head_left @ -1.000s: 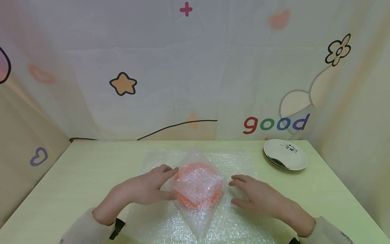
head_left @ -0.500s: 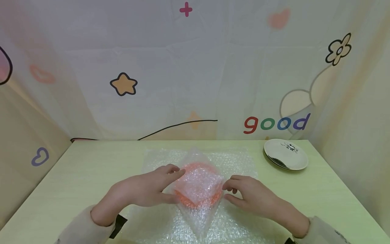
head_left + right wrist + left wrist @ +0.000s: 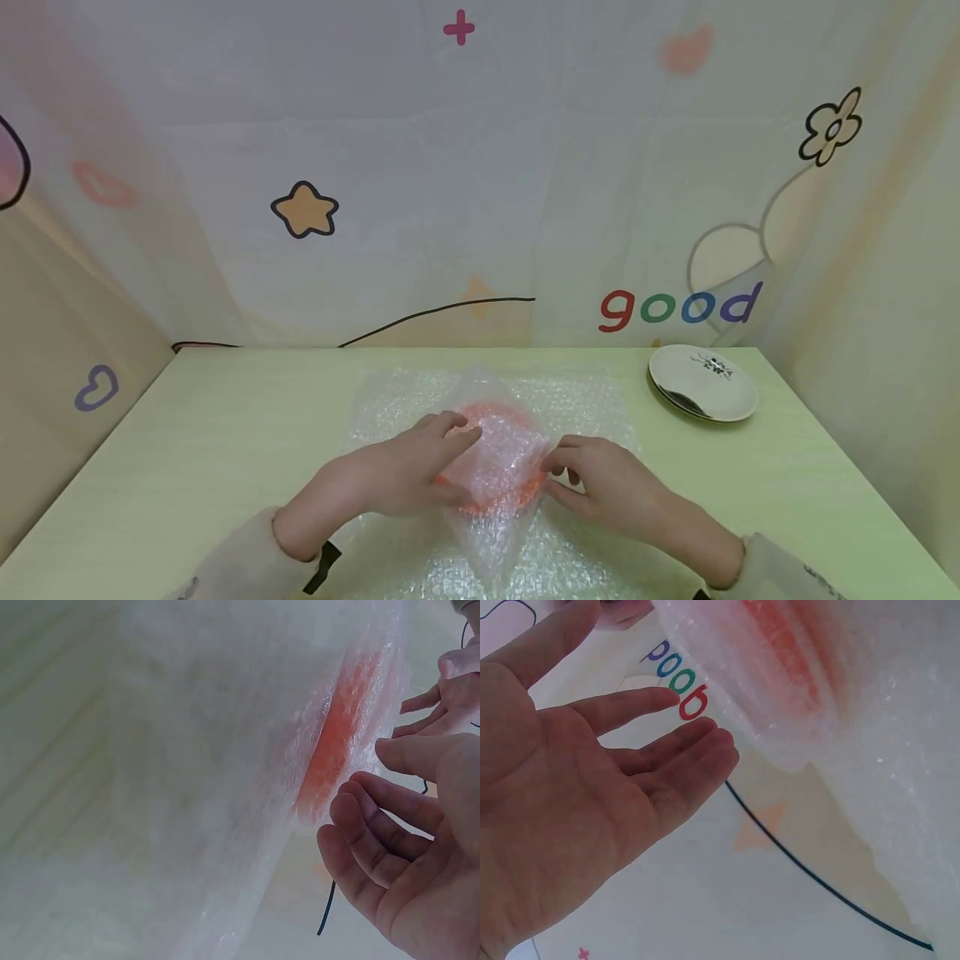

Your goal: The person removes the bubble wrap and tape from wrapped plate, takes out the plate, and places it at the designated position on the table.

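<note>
A round orange-red object [image 3: 495, 505] lies at the middle of the table, under folded bubble wrap [image 3: 498, 454]; its exact kind is hidden by the film. My left hand [image 3: 416, 471] hovers over the left side of this bundle. Its fingers are spread and lightly bent, and the left wrist view shows the palm [image 3: 562, 795] holding nothing. At the bundle's right edge is my right hand [image 3: 607, 479], fingers loosely bent, thumb apart from them. In the right wrist view the fingertips [image 3: 346, 817] are close to the wrapped rim; whether they touch the film I cannot tell.
A larger bubble wrap sheet [image 3: 585, 542] is spread flat beneath the bundle. Stacked white plates [image 3: 697, 387] with a dark pattern stand at the back right of the pale green table [image 3: 247, 400]. A printed curtain [image 3: 420, 167] hangs behind.
My right hand has moved left to the bundle's edge, its fingers bending more. My left hand has shifted right, further over the bundle. The plates have stayed put.
</note>
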A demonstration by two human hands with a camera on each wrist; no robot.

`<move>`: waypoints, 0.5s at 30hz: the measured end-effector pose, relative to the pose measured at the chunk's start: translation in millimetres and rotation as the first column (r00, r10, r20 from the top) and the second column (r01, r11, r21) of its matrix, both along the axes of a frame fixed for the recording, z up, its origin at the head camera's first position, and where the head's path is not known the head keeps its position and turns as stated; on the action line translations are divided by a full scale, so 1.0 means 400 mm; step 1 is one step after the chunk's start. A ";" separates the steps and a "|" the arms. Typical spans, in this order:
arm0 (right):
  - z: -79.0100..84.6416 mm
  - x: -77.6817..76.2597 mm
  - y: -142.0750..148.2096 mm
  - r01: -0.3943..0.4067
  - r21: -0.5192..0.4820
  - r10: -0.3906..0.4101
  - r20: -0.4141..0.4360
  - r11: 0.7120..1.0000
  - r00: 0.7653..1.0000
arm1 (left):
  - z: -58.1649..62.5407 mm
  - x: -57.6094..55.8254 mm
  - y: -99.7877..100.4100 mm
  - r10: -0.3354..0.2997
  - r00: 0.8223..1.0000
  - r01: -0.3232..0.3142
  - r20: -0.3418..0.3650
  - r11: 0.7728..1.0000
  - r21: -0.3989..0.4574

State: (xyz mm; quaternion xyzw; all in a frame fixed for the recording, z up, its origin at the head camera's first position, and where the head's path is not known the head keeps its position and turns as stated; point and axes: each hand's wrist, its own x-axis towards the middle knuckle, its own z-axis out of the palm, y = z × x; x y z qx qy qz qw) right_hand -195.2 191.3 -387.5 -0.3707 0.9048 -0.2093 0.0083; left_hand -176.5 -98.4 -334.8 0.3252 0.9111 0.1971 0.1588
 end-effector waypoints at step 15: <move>-0.002 0.004 -0.017 0.013 0.004 -0.013 0.044 1.000 0.999 | -0.065 -0.008 0.029 0.014 0.999 -0.017 -0.048 0.998 -0.057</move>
